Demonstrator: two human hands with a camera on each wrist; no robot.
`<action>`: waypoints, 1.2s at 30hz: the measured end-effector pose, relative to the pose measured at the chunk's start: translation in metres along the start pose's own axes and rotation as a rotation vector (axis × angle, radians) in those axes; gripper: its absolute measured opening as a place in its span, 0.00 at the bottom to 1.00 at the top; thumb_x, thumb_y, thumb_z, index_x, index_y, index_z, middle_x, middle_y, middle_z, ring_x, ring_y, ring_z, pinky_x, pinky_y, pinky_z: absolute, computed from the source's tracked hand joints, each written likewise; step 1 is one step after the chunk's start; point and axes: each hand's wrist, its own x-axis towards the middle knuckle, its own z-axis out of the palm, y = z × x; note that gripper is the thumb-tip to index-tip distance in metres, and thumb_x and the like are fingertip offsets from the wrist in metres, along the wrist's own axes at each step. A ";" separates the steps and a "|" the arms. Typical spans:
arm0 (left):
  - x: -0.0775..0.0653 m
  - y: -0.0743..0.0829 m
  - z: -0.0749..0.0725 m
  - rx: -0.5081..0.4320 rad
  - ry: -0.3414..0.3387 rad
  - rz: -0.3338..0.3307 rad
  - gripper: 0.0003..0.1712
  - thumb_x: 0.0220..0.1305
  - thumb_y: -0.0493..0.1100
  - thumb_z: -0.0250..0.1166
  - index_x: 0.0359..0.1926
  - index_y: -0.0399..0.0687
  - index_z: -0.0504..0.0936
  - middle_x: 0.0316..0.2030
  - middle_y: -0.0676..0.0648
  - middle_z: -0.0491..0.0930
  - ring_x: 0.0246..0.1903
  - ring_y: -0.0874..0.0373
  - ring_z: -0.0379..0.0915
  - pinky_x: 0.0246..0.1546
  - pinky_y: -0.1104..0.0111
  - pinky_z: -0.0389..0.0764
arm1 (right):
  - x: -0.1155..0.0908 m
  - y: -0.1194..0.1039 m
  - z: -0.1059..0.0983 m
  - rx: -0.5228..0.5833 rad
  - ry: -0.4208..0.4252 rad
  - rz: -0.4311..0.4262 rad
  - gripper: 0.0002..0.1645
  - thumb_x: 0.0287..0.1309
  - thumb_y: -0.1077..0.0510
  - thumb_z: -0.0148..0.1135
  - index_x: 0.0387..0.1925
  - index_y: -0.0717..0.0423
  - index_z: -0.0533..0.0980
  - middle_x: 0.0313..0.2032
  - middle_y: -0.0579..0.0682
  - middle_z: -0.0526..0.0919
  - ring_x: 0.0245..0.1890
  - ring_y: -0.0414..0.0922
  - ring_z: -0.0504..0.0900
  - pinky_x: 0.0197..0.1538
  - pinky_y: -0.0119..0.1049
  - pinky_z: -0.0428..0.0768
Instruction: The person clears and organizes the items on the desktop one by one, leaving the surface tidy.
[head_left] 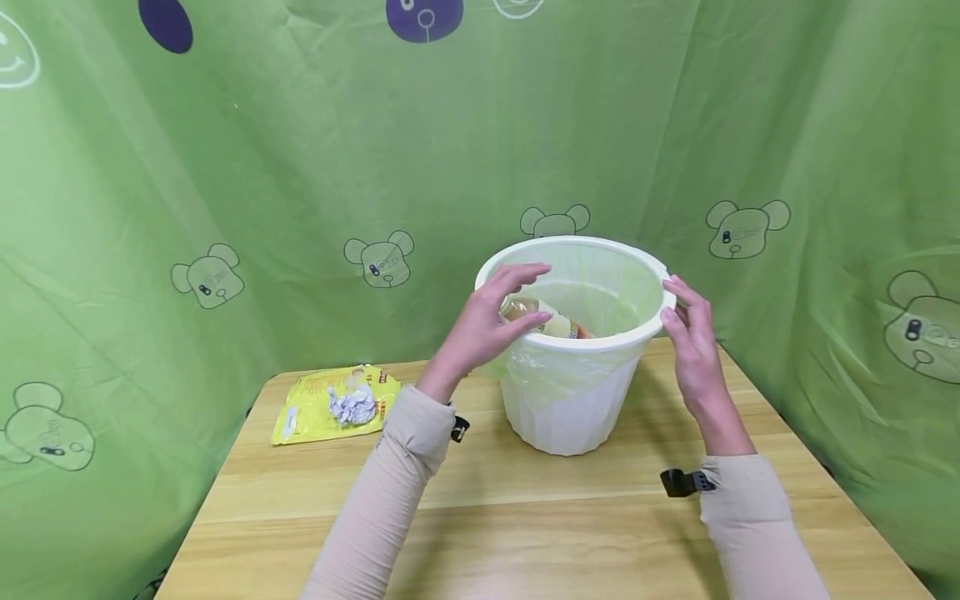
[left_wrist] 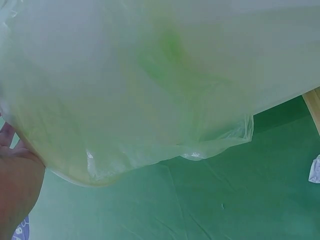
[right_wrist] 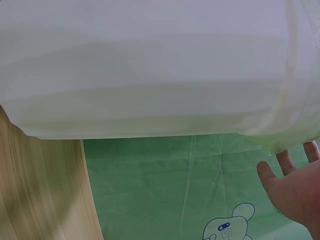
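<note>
A white ribbed trash bin [head_left: 570, 408] stands on the wooden table, lined with a thin pale-green plastic bag [head_left: 547, 375] folded over its rim. Inside lies a bottle [head_left: 557, 323], partly hidden by the near rim and the left hand. The left hand [head_left: 483, 325] is at the bin's left rim, its thumb and fingers spread apart over the opening. On the opposite side, the right hand [head_left: 693, 350] touches the outer right rim with its fingertips. In the right wrist view, the fingers of the right hand [right_wrist: 295, 185] look extended beside the bag's edge.
Left of the bin, a flat yellow packet [head_left: 307, 417] lies on the table [head_left: 525, 533] with a crumpled ball of white paper [head_left: 352, 405] on top. A green curtain [head_left: 300, 150] with bear drawings hangs behind and along both sides.
</note>
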 end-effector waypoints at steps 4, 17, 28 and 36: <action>-0.002 0.001 -0.002 -0.006 0.006 -0.013 0.35 0.68 0.48 0.71 0.74 0.56 0.71 0.69 0.52 0.73 0.66 0.58 0.70 0.71 0.61 0.74 | 0.000 0.000 -0.001 -0.010 -0.002 0.008 0.30 0.79 0.52 0.47 0.77 0.49 0.61 0.80 0.51 0.50 0.75 0.53 0.60 0.79 0.40 0.63; -0.032 -0.030 -0.027 -0.088 0.138 -0.135 0.27 0.77 0.54 0.58 0.74 0.64 0.70 0.71 0.55 0.72 0.69 0.55 0.69 0.73 0.42 0.68 | 0.003 -0.003 -0.001 -0.047 -0.007 0.017 0.30 0.79 0.50 0.46 0.78 0.47 0.61 0.80 0.49 0.50 0.75 0.51 0.60 0.81 0.45 0.60; -0.095 -0.112 -0.020 -0.051 0.164 -0.487 0.32 0.76 0.58 0.59 0.76 0.59 0.67 0.72 0.46 0.69 0.71 0.42 0.65 0.73 0.38 0.66 | 0.004 -0.003 -0.001 -0.046 0.002 0.017 0.30 0.80 0.50 0.46 0.78 0.47 0.61 0.80 0.50 0.50 0.75 0.52 0.61 0.80 0.45 0.62; -0.144 -0.152 -0.012 0.059 0.053 -0.687 0.39 0.68 0.49 0.70 0.76 0.58 0.66 0.75 0.44 0.66 0.73 0.40 0.62 0.72 0.38 0.67 | 0.003 -0.004 -0.001 -0.043 0.003 0.023 0.30 0.80 0.51 0.46 0.78 0.48 0.60 0.80 0.50 0.50 0.75 0.55 0.61 0.80 0.45 0.62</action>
